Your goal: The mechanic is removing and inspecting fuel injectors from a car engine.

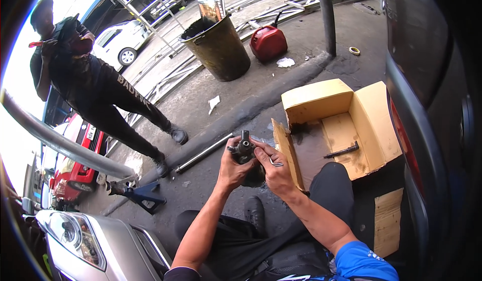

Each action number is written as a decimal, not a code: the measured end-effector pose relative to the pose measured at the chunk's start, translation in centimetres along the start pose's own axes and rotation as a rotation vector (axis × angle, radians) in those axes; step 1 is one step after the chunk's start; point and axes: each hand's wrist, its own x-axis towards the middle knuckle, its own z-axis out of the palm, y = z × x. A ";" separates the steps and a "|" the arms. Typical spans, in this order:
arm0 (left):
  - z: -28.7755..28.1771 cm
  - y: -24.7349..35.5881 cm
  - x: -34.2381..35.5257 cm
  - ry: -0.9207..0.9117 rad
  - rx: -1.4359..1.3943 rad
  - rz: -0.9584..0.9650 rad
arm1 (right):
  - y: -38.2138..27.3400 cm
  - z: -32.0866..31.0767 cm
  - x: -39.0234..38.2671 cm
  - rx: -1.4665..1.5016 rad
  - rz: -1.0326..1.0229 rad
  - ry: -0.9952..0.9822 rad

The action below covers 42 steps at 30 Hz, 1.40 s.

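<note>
My left hand [234, 169] is wrapped round a dark metal part [245, 146], which has a short upright body and a round bore facing up. My right hand [276, 174] grips the same part from the right, thumb pressed near the bore, and also holds a thin bent silver tool [274, 163]. Just right of my hands is an open, stained cardboard box [371, 125] with a black elongated part [344, 150] lying in it. The underside of the held part is partly hidden by my fingers.
A co-worker [88, 80] stands at upper left beside a long metal bar [203, 153], a jack stand [143, 195] and a silver car [90, 241]. Behind are a grimy bin [216, 50], a red fuel can [267, 42] and a post [326, 15]. A cardboard sheet [386, 221] lies right.
</note>
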 end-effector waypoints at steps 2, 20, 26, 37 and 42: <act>-0.4 0.1 0.2 -0.004 -0.009 -0.052 | -0.5 -0.3 -0.2 -0.094 -0.027 -0.016; -1.3 1.4 0.8 0.098 0.587 0.275 | 0.5 -1.1 0.8 -0.072 0.025 -0.019; -1.5 1.1 1.0 0.177 0.347 0.037 | 2.7 -1.6 0.8 -0.074 0.141 -0.010; -1.2 1.5 1.3 0.103 0.617 0.014 | 7.1 -1.1 0.1 0.162 0.219 -0.074; -1.1 0.6 1.4 0.043 0.636 0.018 | 8.7 -1.3 0.2 0.341 0.344 0.010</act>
